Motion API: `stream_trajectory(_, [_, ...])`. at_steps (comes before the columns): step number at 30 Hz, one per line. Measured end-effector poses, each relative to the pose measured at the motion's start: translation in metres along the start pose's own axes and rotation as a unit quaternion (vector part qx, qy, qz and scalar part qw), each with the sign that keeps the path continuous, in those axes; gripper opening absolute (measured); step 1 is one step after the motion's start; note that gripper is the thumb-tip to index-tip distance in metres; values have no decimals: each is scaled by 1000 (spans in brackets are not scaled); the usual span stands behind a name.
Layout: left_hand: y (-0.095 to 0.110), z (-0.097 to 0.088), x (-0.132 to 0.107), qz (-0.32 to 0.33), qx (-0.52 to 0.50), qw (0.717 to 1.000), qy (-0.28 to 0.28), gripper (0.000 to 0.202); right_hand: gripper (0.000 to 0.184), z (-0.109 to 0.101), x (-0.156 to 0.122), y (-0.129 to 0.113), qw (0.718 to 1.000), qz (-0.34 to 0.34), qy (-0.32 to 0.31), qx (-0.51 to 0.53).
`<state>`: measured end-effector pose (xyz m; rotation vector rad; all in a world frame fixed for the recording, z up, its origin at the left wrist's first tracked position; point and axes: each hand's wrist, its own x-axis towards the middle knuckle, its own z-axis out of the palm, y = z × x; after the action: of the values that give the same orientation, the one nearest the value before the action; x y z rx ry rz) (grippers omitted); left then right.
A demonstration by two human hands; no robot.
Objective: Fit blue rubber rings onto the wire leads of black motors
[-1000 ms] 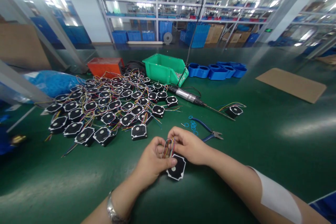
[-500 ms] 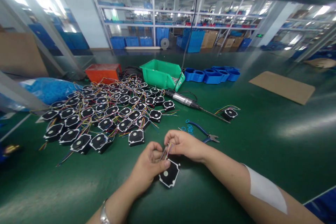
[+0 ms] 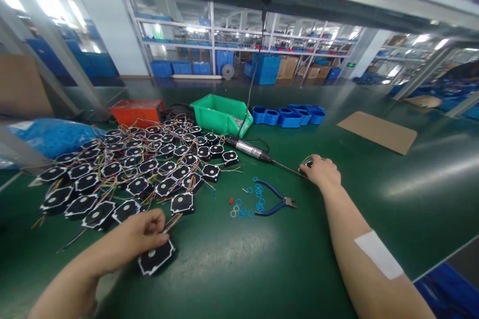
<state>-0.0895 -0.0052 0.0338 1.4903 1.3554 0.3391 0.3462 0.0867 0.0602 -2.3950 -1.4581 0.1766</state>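
Note:
My left hand (image 3: 140, 234) is closed, with thumb and fingers pinching the wires and edge of a flat black motor (image 3: 156, 259) with white edges. This motor is tilted just above or on the green table at the lower left. Farther off at the right, my right hand (image 3: 325, 172) has its fingers closed over a second motor (image 3: 309, 163), which is mostly hidden beneath them. Beside that hand lies the long shaft of a silver electric screwdriver (image 3: 250, 150). Blue-handled cutting pliers (image 3: 277, 204) lie between my hands, near several small blue rings (image 3: 259, 192).
Many wired motors (image 3: 112, 169) cover the left of the table (image 3: 239, 264). Behind them stand an orange box (image 3: 136, 113) and a green bin (image 3: 213, 114) with small metal parts. Blue cups (image 3: 290, 117) and a cardboard sheet (image 3: 377, 132) lie toward the back right.
My hands have parted. The left has moved left with its motor, and the right has let go of the wires and reached out to the motor at the right. The rings now show fully.

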Motion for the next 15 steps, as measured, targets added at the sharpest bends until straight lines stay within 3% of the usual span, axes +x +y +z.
stream_trajectory(4, [0, -5, 8, -60, 140, 975, 160, 28, 48, 7, 6, 7, 1000, 1, -23, 12])
stream_trajectory(7, [14, 6, 5, -103, 273, 916, 277, 30, 39, 5, 1, -5, 999, -28, 22, 33])
stream_trajectory(9, [27, 20, 0, -72, 311, 872, 371, 33, 37, 2, -8, -22, 994, -67, 58, 61])
stream_trajectory(11, [38, 36, -4, 19, 247, 857, 451, 30, 37, 2, -23, -43, 986, -111, 70, 101])
stream_trajectory(13, [46, 54, -5, 92, 80, 892, 435, 24, 42, 5, -47, -64, 958, -174, -8, 227])
stream_trajectory(14, [49, 63, -3, 101, -30, 919, 379, 23, 46, 7, -61, -74, 921, -209, -84, 319])
stream_trajectory(15, [50, 72, -2, 96, -147, 938, 299, 25, 53, 9, -78, -83, 861, -242, -175, 412])
